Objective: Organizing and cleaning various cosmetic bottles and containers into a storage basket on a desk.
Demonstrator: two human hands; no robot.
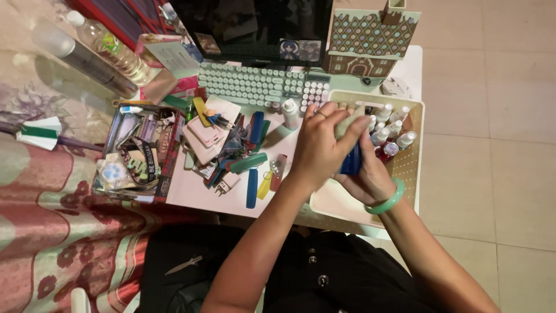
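A small white desk (191, 191) on a tiled floor (492, 116), crowded with clutter.
Keyboard (255, 84) at the back, cream tray (420, 145) of little bottles; over it the left hand (318, 150) and right hand (365, 177) together clasp a blue bottle (351, 162).

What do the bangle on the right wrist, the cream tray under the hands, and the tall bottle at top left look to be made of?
Bangle: pale green, glossy and slightly translucent, so likely jade or glass; resin is possible.
Cream tray: probably matte plastic, judging by its even perforations and smooth moulded rim.
Tall bottle: clear plastic, see-through with a white cap and ribbed body.
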